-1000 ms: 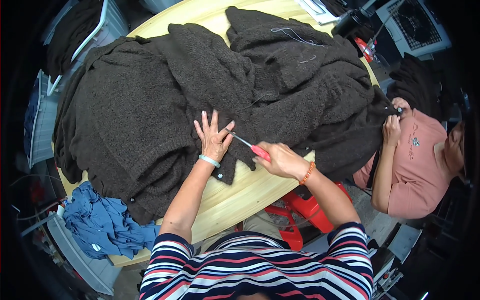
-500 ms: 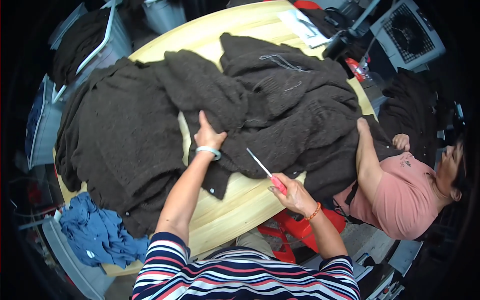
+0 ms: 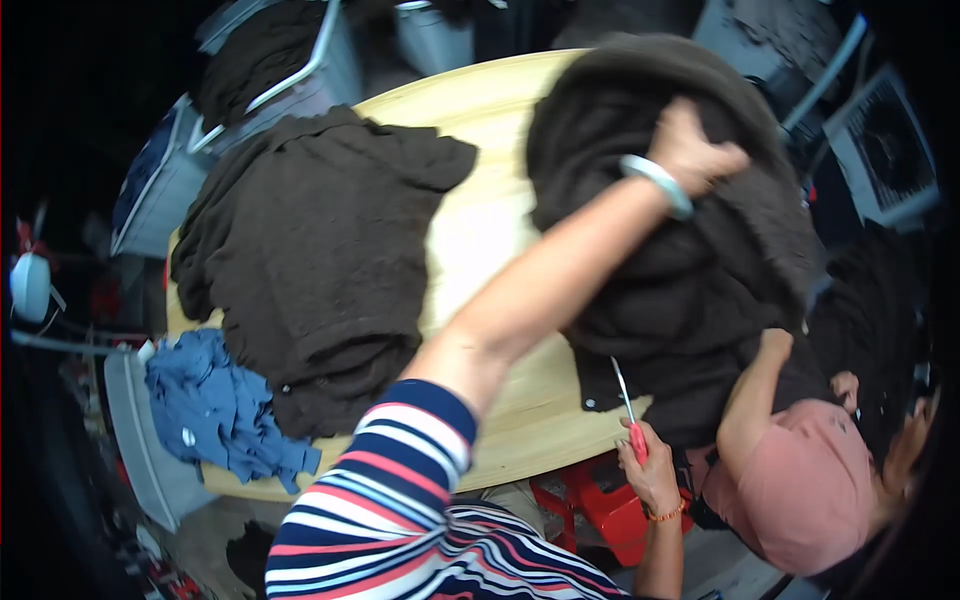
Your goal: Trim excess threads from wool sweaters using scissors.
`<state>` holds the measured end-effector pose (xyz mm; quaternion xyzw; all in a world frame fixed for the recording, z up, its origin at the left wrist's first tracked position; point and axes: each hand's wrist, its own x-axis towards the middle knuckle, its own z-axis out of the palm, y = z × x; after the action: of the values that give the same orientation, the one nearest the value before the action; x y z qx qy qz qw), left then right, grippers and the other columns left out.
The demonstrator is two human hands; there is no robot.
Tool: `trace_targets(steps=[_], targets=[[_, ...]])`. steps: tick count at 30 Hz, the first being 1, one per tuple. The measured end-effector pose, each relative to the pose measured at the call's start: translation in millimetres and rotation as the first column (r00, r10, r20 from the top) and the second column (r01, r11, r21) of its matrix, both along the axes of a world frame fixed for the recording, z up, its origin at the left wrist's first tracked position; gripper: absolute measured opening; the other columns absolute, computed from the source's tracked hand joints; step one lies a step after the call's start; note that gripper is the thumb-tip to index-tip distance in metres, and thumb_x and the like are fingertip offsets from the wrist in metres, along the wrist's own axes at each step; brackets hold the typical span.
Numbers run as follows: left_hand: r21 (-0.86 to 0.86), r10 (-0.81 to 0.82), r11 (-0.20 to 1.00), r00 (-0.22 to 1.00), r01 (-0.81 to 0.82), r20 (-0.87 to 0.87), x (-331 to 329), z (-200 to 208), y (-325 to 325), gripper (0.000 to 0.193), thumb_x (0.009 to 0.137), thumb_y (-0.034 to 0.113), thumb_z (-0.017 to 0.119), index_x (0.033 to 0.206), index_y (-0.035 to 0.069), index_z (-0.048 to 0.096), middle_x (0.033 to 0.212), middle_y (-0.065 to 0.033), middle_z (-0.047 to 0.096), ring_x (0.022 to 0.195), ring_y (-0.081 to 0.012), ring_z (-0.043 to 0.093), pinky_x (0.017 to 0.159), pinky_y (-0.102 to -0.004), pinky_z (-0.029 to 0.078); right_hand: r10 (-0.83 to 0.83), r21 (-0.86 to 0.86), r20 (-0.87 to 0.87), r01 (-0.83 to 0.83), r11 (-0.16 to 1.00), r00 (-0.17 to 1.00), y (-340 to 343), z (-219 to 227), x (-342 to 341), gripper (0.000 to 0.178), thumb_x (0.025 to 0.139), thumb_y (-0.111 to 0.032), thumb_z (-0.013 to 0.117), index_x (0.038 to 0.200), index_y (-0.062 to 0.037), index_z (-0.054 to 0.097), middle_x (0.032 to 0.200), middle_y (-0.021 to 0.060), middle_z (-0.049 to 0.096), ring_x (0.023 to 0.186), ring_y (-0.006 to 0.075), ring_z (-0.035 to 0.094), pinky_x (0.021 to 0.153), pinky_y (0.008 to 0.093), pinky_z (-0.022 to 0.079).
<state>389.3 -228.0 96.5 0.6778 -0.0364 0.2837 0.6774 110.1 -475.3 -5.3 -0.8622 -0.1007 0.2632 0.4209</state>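
My left hand (image 3: 690,155) reaches far across to the right, a pale bangle at its wrist, its fingers closed on a dark brown knit garment (image 3: 640,300). The upper part of this cloth is raised in a blurred fold around the hand. Lower right, my right hand (image 3: 652,470) grips a slim tool with a red handle (image 3: 637,440) and a thin metal shaft, its tip beside the garment's lower edge. Whether it is scissors or another tool I cannot tell. Another dark brown garment (image 3: 310,240) lies spread on the left of the table.
The pale wooden table (image 3: 480,240) has a curved edge. Blue cloth (image 3: 210,400) lies at its lower left, by a grey bin (image 3: 135,430). Grey bins with dark cloth stand behind. A co-worker in a pink top (image 3: 800,480) handles dark cloth at right. A red stool (image 3: 610,510) stands below.
My left hand has swung right and away from me, pulling the dark garment off the other one and baring wood between them. The right hand, with its tool, has shifted right and nearer in the view.
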Motion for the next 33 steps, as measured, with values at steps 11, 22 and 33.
trace_targets(steps=[11,22,33], targets=[[0.834,0.109,0.551,0.991,0.007,-0.08,-159.7,-126.8,51.0,0.086,0.073,0.043,0.081,0.144,0.013,0.044,0.149,-0.0266,0.035,0.143,-0.044,0.025,0.115,-0.0599,0.017,0.147,-0.007,-0.124,-0.149,0.989,0.981,25.0,-10.4,-1.5,0.033,0.09,-0.012,0.066,0.121,-0.0012,0.058,0.072,0.0174,0.061,0.065,0.0275,0.064,0.066,0.0342,0.05],[0.929,0.482,0.363,0.84,0.064,-0.247,-351.8,-134.9,273.1,0.046,0.067,-0.008,0.056,0.107,0.01,0.069,0.09,-0.0112,0.061,0.09,-0.0295,0.062,0.076,-0.0369,0.051,0.421,-0.033,0.136,-0.421,0.907,0.897,129.7,15.6,-14.0,0.033,0.089,-0.018,0.067,0.118,-0.0033,0.059,0.09,0.0224,0.065,0.082,0.0409,0.065,0.072,0.0414,0.051],[0.472,0.732,0.65,0.657,-0.596,-0.179,-496.1,-76.5,417.7,0.05,0.071,-0.013,0.043,0.111,0.002,0.068,0.108,-0.0087,0.07,0.103,-0.0171,0.064,0.095,-0.0272,0.046,0.459,-0.064,0.097,-0.455,0.888,0.883,207.8,28.7,-46.6,0.038,0.091,-0.023,0.068,0.122,-0.0042,0.057,0.091,0.0227,0.066,0.088,0.0416,0.066,0.077,0.0421,0.051]])
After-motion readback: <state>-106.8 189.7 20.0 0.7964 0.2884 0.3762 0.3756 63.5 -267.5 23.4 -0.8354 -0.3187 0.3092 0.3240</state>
